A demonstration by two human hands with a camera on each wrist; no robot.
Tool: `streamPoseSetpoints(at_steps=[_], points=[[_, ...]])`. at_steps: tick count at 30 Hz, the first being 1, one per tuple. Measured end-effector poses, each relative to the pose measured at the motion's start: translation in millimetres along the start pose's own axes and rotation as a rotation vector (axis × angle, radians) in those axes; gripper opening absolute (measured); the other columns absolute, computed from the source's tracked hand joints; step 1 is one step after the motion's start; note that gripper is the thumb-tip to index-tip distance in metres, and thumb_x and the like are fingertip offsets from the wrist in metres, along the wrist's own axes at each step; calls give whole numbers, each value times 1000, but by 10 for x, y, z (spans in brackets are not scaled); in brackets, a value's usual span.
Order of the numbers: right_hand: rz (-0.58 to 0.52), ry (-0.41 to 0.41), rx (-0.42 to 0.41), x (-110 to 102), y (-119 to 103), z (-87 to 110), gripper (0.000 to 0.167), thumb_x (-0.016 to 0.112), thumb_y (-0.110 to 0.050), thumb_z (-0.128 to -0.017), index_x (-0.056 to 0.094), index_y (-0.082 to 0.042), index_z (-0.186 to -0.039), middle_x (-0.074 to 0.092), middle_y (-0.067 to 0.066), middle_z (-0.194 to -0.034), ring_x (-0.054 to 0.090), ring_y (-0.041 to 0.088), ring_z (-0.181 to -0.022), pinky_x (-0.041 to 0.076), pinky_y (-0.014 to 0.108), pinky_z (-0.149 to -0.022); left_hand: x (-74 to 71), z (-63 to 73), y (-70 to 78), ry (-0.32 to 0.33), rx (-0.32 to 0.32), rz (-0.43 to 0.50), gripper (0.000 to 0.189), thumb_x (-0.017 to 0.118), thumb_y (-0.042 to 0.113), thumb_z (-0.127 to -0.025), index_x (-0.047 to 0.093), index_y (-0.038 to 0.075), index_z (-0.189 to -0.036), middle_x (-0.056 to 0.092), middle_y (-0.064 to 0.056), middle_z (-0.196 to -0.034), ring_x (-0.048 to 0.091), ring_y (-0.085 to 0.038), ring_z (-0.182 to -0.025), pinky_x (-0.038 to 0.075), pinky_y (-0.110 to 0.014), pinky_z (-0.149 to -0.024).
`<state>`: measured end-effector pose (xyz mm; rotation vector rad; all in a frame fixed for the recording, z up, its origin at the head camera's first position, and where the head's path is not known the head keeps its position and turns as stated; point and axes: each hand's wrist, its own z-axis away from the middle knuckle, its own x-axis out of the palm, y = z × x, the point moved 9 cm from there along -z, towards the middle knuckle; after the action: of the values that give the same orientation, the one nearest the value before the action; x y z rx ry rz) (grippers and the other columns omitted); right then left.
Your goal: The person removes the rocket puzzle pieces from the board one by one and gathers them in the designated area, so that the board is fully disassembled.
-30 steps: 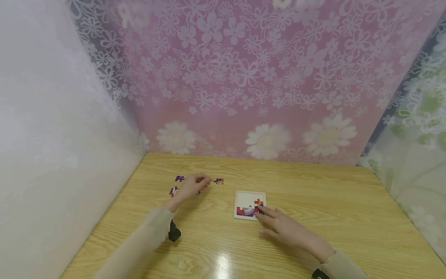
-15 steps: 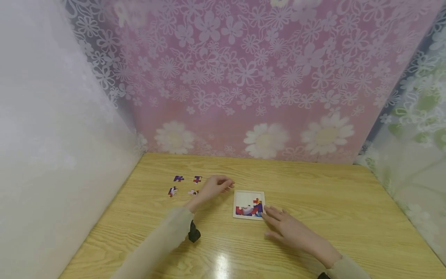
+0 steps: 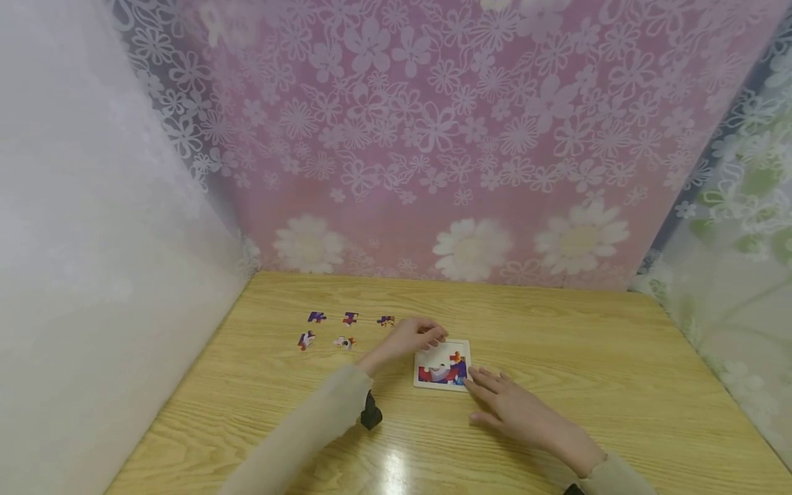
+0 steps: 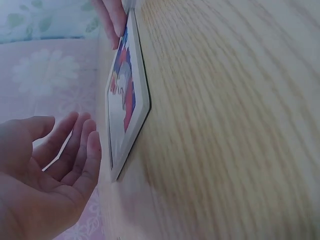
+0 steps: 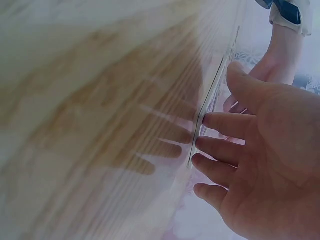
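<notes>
A small square puzzle tray (image 3: 416,368) with a pale frame lies on the table, joined puzzle pieces (image 3: 441,375) filling its bottom and right side. Over its far left corner hovers my left hand (image 3: 408,337), fingers loosely bent. The left wrist view shows a gap between the thumb and fingers of this left hand (image 4: 50,175), with nothing held there. My right hand (image 3: 520,412) lies at the tray's right edge, fingers straight. In the right wrist view the fingertips of the right hand (image 5: 280,150) reach the tray's side.
Several loose puzzle pieces lie left of the tray, among them a purple piece (image 3: 317,317), a white-and-purple piece (image 3: 306,339) and an orange-and-purple piece (image 3: 386,321). The wooden table (image 3: 588,350) meets a flowered pink curtain (image 3: 396,227) behind.
My left hand has moved right from the loose pieces to the tray's far left corner, uncovering the pieces it hid. The right hand has drawn back slightly from the tray's pieces to its edge.
</notes>
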<state>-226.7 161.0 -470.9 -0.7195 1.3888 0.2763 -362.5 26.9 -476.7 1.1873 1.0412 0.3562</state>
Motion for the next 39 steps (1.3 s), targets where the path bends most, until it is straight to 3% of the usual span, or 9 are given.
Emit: streamPoseSetpoints(at_steps=[7, 12, 20, 30, 39], points=[[27, 15, -17, -3, -21, 9, 63, 54, -43, -104, 51, 3, -146, 42, 25, -154, 39, 45, -142, 31, 62, -115, 165, -89, -15, -54, -24, -33, 31, 53, 29, -107, 74, 8, -119, 76, -3, -108, 71, -13, -95, 59, -26, -79], [42, 9, -18, 25, -14, 3, 64, 54, -45, -104, 51, 3, -146, 42, 24, -154, 40, 44, -142, 32, 61, -114, 249, -112, 9, -85, -23, -43, 32, 53, 28, -108, 73, 7, -122, 76, -5, -110, 71, -14, -98, 59, -27, -81], [45, 8, -16, 20, -27, 7, 64, 54, -45, -104, 51, 3, -146, 42, 25, -155, 40, 43, -142, 33, 61, -113, 280, -140, 5, -63, -2, -82, 32, 53, 32, -107, 73, 9, -119, 76, -2, -105, 70, -9, -92, 57, -22, -76], [60, 9, -5, 25, -21, 9, 64, 53, -45, -104, 51, 4, -146, 42, 25, -155, 40, 42, -142, 33, 60, -114, 291, -141, 75, -31, 37, -176, 29, 51, 28, -109, 72, 13, -122, 75, 3, -105, 67, -5, -97, 55, -24, -88], [65, 13, -10, 31, -27, 4, 64, 53, -45, -104, 51, 3, -146, 42, 25, -154, 41, 42, -142, 33, 61, -114, 290, -127, 109, -14, 16, -44, 25, 53, 22, -108, 70, 9, -122, 72, -3, -103, 70, -10, -86, 58, -23, -75]])
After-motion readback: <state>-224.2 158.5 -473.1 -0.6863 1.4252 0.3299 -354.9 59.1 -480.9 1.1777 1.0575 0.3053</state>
